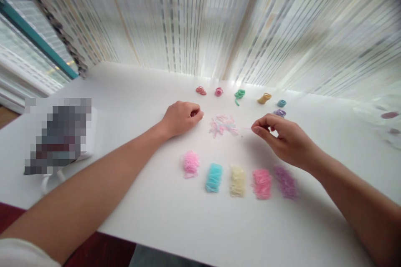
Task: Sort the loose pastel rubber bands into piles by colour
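Observation:
My right hand [278, 135] is above the table, thumb and forefinger pinched on a thin pale pink elastic band [247, 128] that sticks out to the left. Just left of it lies a loose pile of pale pink and whitish bands [224, 125]. On the pile's other side my left hand [182, 117] rests on the table, its fingers curled closed, with nothing showing in them. Nearer to me is a row of band heaps: pink [191, 163], turquoise [214, 177], pale yellow [237, 181], coral pink [262, 184] and purple [286, 182], the last blurred.
Along the back of the white table [156, 200] lie small coiled bundles: red [201, 90], rose [219, 91], green [239, 95], mustard [264, 98], blue [281, 103] and lilac [280, 113]. A pixelated object [62, 135] stands at left. A string curtain [194, 21] hangs behind.

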The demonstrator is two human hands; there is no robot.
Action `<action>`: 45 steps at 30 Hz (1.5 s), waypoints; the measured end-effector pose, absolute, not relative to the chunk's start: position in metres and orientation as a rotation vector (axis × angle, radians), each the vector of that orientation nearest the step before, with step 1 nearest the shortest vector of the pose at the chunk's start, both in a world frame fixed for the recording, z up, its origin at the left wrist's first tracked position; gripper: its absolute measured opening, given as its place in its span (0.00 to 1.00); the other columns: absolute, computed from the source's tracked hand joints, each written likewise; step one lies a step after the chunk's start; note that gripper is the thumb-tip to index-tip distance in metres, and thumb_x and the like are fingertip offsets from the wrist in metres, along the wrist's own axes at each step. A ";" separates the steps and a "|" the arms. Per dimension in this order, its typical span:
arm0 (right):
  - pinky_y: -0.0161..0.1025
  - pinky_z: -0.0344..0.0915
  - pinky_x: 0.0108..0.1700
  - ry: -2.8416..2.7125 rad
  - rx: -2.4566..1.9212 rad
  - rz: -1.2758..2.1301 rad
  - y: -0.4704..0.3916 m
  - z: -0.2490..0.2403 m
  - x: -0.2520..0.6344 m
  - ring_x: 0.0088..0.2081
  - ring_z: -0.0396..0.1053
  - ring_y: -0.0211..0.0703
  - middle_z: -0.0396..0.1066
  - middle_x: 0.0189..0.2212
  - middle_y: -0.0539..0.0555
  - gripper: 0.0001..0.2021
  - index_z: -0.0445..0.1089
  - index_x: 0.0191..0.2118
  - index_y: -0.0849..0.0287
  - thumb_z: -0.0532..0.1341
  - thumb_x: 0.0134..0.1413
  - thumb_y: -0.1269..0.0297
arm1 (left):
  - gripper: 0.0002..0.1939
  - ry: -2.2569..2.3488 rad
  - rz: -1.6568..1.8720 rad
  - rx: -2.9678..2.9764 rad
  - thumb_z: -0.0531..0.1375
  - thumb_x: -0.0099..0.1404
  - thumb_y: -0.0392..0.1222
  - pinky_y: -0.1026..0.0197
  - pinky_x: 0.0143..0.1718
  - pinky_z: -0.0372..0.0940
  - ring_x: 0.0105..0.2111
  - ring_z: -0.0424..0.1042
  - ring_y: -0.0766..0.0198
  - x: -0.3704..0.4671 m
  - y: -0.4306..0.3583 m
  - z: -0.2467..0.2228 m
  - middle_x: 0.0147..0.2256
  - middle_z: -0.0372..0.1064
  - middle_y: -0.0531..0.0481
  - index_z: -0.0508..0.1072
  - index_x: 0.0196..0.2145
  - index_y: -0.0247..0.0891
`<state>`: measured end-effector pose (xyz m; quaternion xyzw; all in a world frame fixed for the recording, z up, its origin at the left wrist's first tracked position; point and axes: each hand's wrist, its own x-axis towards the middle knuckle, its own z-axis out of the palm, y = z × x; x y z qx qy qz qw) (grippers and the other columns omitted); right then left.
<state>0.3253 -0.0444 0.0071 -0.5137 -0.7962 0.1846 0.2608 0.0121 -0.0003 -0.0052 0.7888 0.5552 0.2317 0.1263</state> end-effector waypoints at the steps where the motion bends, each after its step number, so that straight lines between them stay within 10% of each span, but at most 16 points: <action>1: 0.40 0.60 0.28 -2.154 -1.407 0.490 -0.049 0.015 0.321 0.31 0.66 0.44 0.74 0.32 0.55 0.12 0.74 0.36 0.55 0.60 0.67 0.53 | 0.18 1.619 0.676 2.289 0.56 0.67 0.46 0.56 0.32 0.48 0.26 0.56 0.64 0.012 0.000 -0.006 0.23 0.64 0.52 0.58 0.22 0.39; 13: 0.39 0.60 0.30 -2.308 -1.396 0.536 -0.081 0.084 0.236 0.27 0.66 0.41 0.76 0.28 0.52 0.11 0.77 0.32 0.55 0.61 0.66 0.60 | 0.18 1.623 0.688 2.278 0.56 0.69 0.45 0.56 0.32 0.48 0.27 0.59 0.64 0.013 0.000 -0.008 0.25 0.69 0.51 0.61 0.22 0.39; 45: 0.39 0.61 0.36 -2.500 -1.330 0.678 -0.099 0.038 0.192 0.31 0.68 0.40 0.78 0.35 0.54 0.08 0.77 0.35 0.60 0.62 0.64 0.75 | 0.18 1.612 0.694 2.309 0.56 0.68 0.45 0.55 0.31 0.47 0.27 0.59 0.63 0.015 -0.001 -0.007 0.25 0.70 0.49 0.64 0.22 0.39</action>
